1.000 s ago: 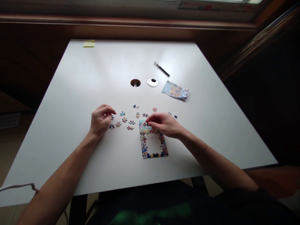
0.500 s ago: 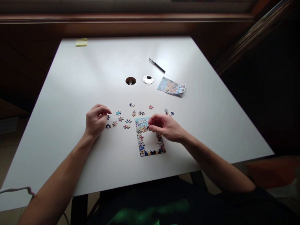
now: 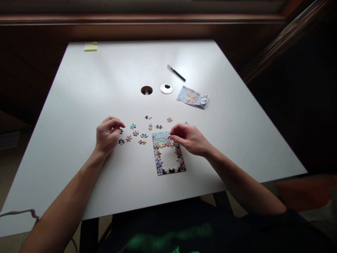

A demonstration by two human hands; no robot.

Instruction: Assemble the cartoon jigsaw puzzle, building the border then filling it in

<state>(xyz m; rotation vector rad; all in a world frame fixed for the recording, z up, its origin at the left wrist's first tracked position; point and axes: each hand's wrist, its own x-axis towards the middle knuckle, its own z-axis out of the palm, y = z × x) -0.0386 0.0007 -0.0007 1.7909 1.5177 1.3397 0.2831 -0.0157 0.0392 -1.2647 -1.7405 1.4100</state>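
Note:
A jigsaw puzzle in a tray (image 3: 172,171) lies in front of me, its border filled and a white, bare middle showing. Over its top right part is my right hand (image 3: 193,140), thumb and forefinger pinched on a small dark puzzle piece (image 3: 169,137), mostly hidden by the fingertips. My left hand (image 3: 107,135) rests on the table to the left, fingers loosely curled and thumb apart from the forefinger, with nothing seen in it. Beside it lie several loose puzzle pieces (image 3: 135,133), some partly covered by that hand. A pink piece (image 3: 169,119) lies above the puzzle.
Farther back on the white table (image 3: 110,189) are a crumpled printed wrapper (image 3: 193,97), a pen (image 3: 176,72), and a round metal cover (image 3: 166,89) beside a cable hole (image 3: 146,90). Yellow sticky notes (image 3: 91,46) lie at the far left edge. A cable (image 3: 21,212) crosses the near left corner.
My right hand has shifted slightly up and right, uncovering more of the puzzle's upper part and covering loose pieces behind it. My left hand has stayed in place.

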